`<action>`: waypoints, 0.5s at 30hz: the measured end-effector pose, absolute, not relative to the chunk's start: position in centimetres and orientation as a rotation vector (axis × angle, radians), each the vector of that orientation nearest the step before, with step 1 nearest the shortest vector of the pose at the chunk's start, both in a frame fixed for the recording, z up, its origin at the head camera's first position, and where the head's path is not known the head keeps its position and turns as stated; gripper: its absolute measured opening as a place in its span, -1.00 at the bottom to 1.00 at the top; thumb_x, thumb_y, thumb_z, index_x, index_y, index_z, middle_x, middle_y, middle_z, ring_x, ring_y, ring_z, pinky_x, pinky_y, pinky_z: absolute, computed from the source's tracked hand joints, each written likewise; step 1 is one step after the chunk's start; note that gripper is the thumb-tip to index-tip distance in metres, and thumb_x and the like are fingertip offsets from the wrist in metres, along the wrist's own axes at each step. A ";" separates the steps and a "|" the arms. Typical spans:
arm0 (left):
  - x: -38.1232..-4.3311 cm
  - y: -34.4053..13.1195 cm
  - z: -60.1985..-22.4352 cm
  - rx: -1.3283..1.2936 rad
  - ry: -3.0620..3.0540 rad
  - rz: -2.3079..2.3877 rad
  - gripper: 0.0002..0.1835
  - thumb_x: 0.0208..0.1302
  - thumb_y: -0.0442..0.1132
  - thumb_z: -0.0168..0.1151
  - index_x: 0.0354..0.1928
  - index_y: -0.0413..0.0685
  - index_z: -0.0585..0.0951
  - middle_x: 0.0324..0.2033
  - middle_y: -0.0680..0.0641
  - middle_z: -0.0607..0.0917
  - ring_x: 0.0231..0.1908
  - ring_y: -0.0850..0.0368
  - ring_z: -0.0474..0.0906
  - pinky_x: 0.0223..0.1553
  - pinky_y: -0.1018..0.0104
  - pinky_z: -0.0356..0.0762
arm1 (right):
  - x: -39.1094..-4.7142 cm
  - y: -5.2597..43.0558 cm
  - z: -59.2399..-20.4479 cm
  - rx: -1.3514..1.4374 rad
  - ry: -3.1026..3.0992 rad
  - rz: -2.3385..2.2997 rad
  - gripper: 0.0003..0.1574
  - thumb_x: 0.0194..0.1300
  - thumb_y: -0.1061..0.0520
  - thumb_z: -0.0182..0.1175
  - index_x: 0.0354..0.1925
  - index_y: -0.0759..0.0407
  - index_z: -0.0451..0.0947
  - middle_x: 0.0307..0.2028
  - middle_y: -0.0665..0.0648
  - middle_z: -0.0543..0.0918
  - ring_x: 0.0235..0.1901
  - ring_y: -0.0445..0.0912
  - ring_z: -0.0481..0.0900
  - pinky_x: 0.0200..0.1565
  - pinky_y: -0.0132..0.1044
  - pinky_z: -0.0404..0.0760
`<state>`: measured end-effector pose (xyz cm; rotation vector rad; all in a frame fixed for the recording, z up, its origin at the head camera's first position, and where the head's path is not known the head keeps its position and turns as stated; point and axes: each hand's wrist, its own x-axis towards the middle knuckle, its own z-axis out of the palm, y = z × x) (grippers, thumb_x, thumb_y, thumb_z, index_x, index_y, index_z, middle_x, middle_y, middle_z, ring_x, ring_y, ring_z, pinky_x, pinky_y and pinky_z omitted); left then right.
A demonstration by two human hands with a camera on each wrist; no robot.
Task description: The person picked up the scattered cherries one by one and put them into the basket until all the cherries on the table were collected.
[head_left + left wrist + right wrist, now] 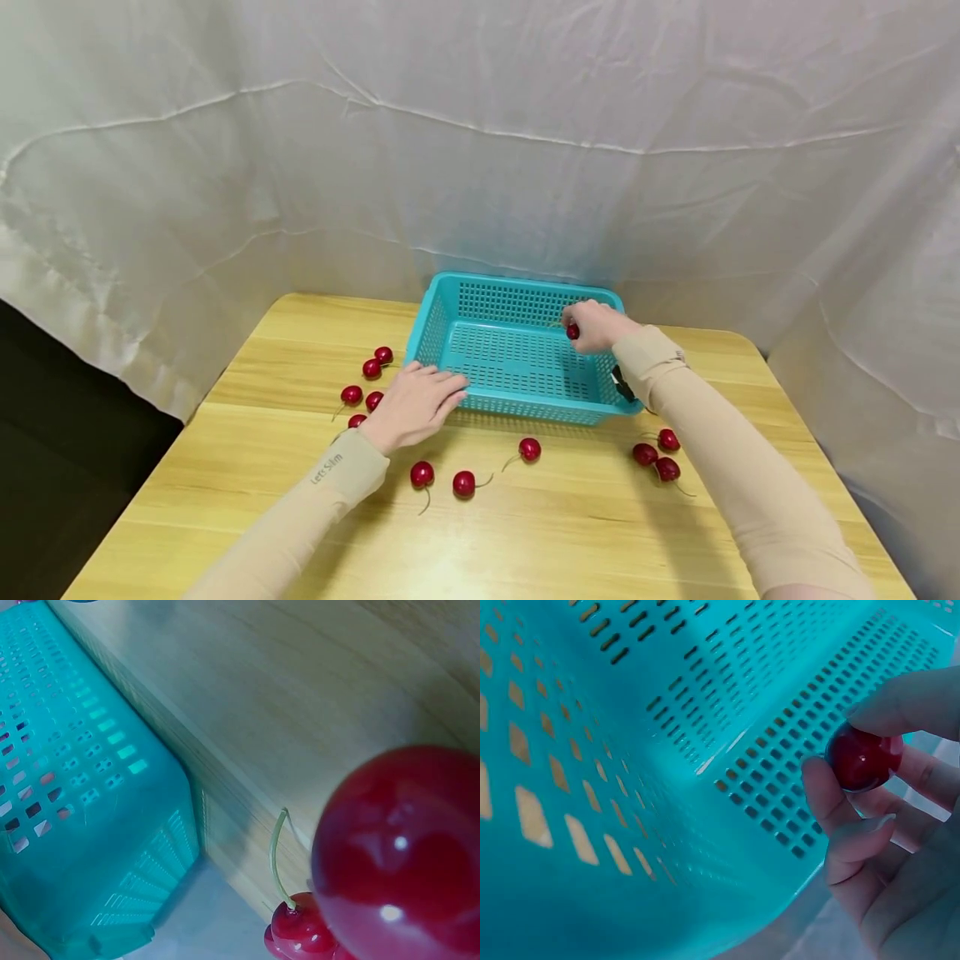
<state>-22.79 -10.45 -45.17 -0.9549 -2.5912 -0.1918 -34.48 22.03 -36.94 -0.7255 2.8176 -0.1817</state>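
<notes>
A turquoise plastic basket (pixel 517 354) with perforated walls stands at the back of the table. My left hand (pixel 420 402) grips its near left corner, fingers over the rim; some skin shows through the wall's holes in the left wrist view. Inside the basket's right end, my right hand (pixel 596 323) pinches a dark red cherry (pixel 864 757) between thumb and fingertips, above the basket's floor. A thin stem (pixel 555 325) sticks out to the left of that cherry. Close to my left wrist, a large glossy cherry (pixel 401 855) fills the lower right of its view.
Several stemmed cherries (pixel 351 396) lie left of the basket, partly behind my left hand. Three more cherries (pixel 529 450) are spread before it, and another three cherries (pixel 667 469) cluster by my right forearm. A pale curtain (pixel 525 150) hangs behind the wooden table (pixel 555 542).
</notes>
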 end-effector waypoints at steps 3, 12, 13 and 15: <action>-22.8 -10.5 -45.2 -0.958 -2.591 -0.195 -0.68 0.54 0.00 -0.02 0.10 0.19 0.66 0.01 0.11 0.79 -0.02 0.07 0.71 -0.11 0.24 0.44 | -34.9 21.7 -37.3 -0.682 2.797 -0.170 -0.63 0.26 0.30 0.12 0.05 0.29 0.56 -0.07 0.30 0.63 -0.37 -0.03 0.41 -0.34 -0.20 0.36; -22.6 -10.3 -44.9 -0.963 -2.610 -0.217 -0.66 0.54 0.01 -0.03 0.12 0.16 0.66 0.03 0.10 0.79 0.01 0.07 0.70 -0.08 0.21 0.46 | -35.6 21.4 -38.1 -0.560 2.743 -0.129 -0.50 0.25 0.25 0.20 0.18 0.25 0.51 -0.24 0.22 0.55 -0.35 -0.01 0.40 -0.33 -0.18 0.38; -22.7 -10.3 -44.9 -0.964 -2.610 -0.217 -0.66 0.54 0.01 -0.03 0.12 0.16 0.66 0.03 0.10 0.78 0.01 0.07 0.70 -0.08 0.22 0.46 | -35.6 21.4 -38.2 -0.562 2.742 -0.127 -0.50 0.24 0.26 0.19 0.17 0.25 0.52 -0.26 0.21 0.54 -0.36 -0.01 0.39 -0.34 -0.19 0.37; -22.7 -10.3 -44.9 -0.966 -2.609 -0.219 -0.65 0.54 0.01 -0.03 0.13 0.16 0.66 0.03 0.10 0.78 0.02 0.06 0.70 -0.07 0.20 0.47 | -35.5 21.6 -38.2 -0.574 2.745 -0.124 -0.53 0.24 0.26 0.18 0.14 0.24 0.53 -0.27 0.20 0.54 -0.36 -0.02 0.40 -0.34 -0.20 0.38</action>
